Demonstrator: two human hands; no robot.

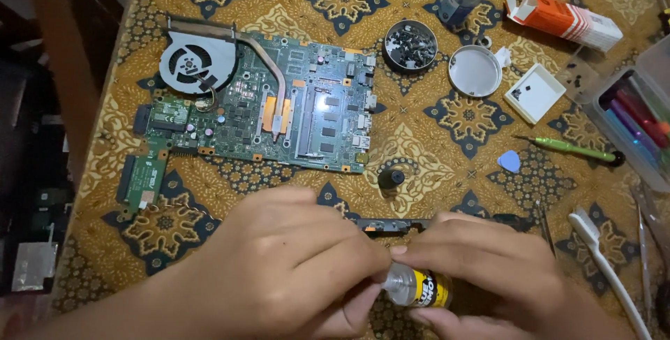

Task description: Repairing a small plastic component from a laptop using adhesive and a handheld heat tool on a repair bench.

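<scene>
Bottle: a small clear bottle with a yellow-and-black label is sitting at six o'clock in the view, between both hands, above the patterned worktop.
Handling: it is looking light, smooth and likely slippery; the labelled body seems the safest place to hold, the narrow end the part to turn.
Right hand: the right hand is wrapping closed around the labelled body.
Left hand: the left hand is pinching its fingertips on the clear end.
Nearby: a black strip is lying just past the hands at twelve o'clock; a green circuit board with a fan is resting at eleven o'clock.
</scene>
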